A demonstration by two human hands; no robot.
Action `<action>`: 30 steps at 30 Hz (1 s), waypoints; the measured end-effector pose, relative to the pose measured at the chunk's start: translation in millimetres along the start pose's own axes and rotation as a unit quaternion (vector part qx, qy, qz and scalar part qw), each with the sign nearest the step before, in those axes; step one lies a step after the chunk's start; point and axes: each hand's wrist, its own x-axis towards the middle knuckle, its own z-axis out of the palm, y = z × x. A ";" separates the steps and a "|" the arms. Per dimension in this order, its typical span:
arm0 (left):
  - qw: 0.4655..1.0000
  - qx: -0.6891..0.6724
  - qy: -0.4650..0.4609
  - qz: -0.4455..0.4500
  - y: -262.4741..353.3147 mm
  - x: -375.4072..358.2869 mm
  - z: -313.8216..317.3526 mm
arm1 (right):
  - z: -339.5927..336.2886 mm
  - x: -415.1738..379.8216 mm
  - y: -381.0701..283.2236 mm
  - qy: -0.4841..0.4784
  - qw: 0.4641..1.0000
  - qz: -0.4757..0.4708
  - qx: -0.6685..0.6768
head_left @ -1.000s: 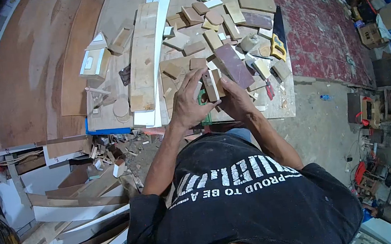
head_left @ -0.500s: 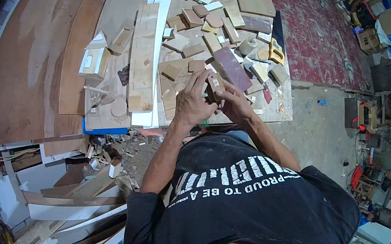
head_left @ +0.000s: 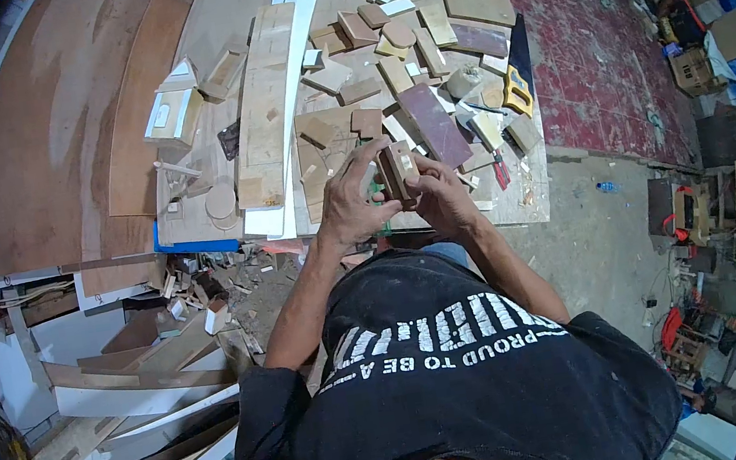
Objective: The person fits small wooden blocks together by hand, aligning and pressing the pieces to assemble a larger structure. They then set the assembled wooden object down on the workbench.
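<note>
A plywood workbench (head_left: 514,200) carries scattered wood offcuts (head_left: 376,17), a long plank (head_left: 264,103) and a handsaw (head_left: 520,77).

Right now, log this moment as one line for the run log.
left hand: grips small brown wooden block | right hand: grips same block | below: cluttered plywood workbench | nearby: dark maroon board

Both hands are drawing together now, the left hand (head_left: 350,200) curling tighter and the right hand (head_left: 440,196) turning the small wooden block (head_left: 398,172) more upright between them.
</note>
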 end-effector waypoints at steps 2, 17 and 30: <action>1.000 -0.013 0.000 -0.008 0.8 -2.5 -3.0 | 0.4 -0.4 2.1 -0.004 1.000 0.001 -0.003; 0.945 -0.295 0.045 -0.136 -4.0 -18.5 -31.3 | 31.0 5.1 9.2 0.009 0.986 -0.013 -0.168; 0.932 -0.307 0.026 -0.190 -15.6 -24.6 -33.3 | 41.7 10.0 16.3 0.009 0.965 -0.042 -0.257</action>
